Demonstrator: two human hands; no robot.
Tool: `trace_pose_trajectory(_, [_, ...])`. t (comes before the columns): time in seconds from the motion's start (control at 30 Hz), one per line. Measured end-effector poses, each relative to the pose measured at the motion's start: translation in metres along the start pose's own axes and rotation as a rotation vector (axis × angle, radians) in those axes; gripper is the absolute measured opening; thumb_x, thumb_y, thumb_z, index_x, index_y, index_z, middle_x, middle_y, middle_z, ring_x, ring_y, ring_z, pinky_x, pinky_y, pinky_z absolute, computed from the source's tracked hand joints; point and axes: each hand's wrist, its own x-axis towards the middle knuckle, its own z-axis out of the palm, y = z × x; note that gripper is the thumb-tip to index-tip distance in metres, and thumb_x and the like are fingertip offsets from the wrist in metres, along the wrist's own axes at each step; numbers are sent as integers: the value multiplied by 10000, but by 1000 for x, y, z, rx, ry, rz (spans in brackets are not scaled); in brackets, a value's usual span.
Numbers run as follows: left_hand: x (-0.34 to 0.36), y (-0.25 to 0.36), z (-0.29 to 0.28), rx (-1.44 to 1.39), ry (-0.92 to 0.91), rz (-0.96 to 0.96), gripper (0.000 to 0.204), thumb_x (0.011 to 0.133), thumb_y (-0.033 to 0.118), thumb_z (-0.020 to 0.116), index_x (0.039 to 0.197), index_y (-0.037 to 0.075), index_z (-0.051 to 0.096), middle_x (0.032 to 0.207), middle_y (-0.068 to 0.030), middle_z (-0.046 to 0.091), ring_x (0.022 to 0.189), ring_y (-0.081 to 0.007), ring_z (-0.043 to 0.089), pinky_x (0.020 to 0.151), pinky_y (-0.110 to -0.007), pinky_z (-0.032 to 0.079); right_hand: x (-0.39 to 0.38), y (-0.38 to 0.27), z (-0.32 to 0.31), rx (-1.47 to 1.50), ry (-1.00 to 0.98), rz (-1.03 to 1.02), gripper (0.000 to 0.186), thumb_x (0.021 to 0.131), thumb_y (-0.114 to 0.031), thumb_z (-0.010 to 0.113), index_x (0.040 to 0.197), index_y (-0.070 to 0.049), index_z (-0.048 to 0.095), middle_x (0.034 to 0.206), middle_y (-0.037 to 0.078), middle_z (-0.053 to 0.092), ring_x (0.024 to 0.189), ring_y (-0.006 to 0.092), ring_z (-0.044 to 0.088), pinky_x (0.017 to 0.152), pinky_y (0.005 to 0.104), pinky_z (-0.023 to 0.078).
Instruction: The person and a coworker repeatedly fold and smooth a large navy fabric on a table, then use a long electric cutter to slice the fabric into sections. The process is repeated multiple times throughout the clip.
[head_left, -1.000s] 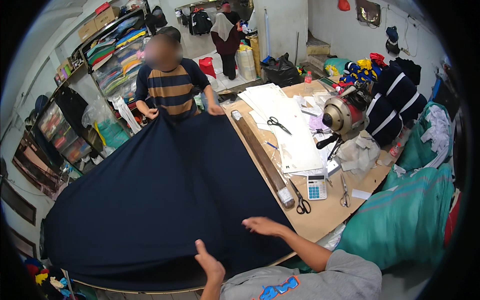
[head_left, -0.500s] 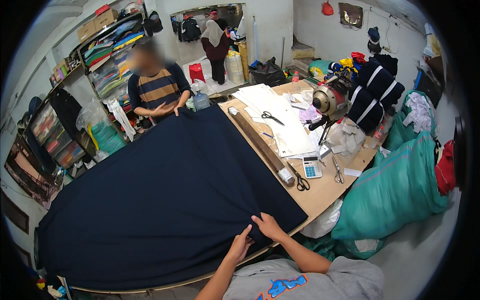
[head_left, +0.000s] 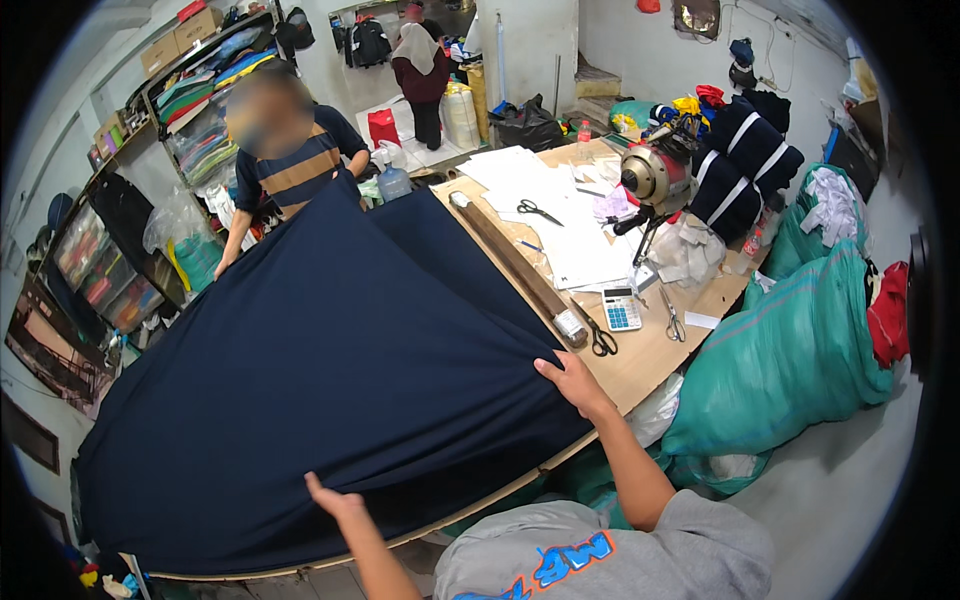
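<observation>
A wide sheet of dark navy fabric (head_left: 300, 350) covers most of the table, with its far part raised in a slack peak. My right hand (head_left: 577, 386) is closed on the fabric's right edge, thumb on top, holding it up. By the near edge, my left hand (head_left: 338, 500) is against the fabric with a digit stretched out; part of the hand is hidden. Across the table a person in a striped shirt (head_left: 295, 160) has one hand (head_left: 226, 262) at the fabric's far left edge and the other arm near the peak.
On the bare wooden tabletop (head_left: 640, 365) lie a long brown roll (head_left: 520, 268), black scissors (head_left: 602, 342), silver scissors (head_left: 673, 318), a calculator (head_left: 621, 310) and paper patterns (head_left: 580, 245). A round-bodied machine (head_left: 655, 180) stands behind them. Stuffed green sacks (head_left: 780, 350) flank the right side.
My hands have moved apart, the left to the left along the near edge, the right up and rightward. The fabric has lifted and shifted. The other person's arm has reached out leftward.
</observation>
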Motion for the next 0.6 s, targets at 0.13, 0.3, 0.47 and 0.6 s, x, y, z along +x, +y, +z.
trace_pose_trajectory(0.13, [3, 45, -25, 228, 89, 207, 719, 1152, 526, 545, 1476, -116, 575, 1498, -204, 647, 1302, -343, 672, 1173, -489, 532, 15, 23, -13, -89, 7, 50, 437, 1108, -298, 681, 1313, 88, 698, 1205, 155, 790, 1101, 236, 719, 999, 375, 545])
trace_pose_trajectory(0.3, [-67, -47, 16, 596, 7, 265, 815, 1094, 585, 652, 1472, -132, 576, 1465, -169, 662, 1239, -243, 677, 1099, -410, 543, 34, 103, -43, -188, -91, 286, 651, 1077, -317, 722, 1523, 124, 548, 1464, 225, 688, 1349, 300, 653, 1159, 387, 493])
trace_pose_trajectory(0.47, [-51, -108, 11, 565, 1, 284, 686, 1056, 551, 735, 1274, -95, 660, 1298, -134, 722, 1092, -203, 694, 975, -368, 569, 40, 182, -69, -397, 31, 479, 780, 1056, -309, 747, 1629, 110, 423, 1643, 298, 517, 1529, 387, 510, 1249, 451, 423])
trace_pose_trajectory(0.6, [-42, -70, 23, 494, 96, 263, 740, 1056, 485, 751, 1384, -164, 613, 1402, -215, 685, 1185, -268, 693, 1070, -394, 559, 35, 209, -89, -314, 125, 508, 805, 1027, -296, 783, 1626, 112, 430, 1514, 313, 616, 1419, 397, 605, 1170, 460, 490])
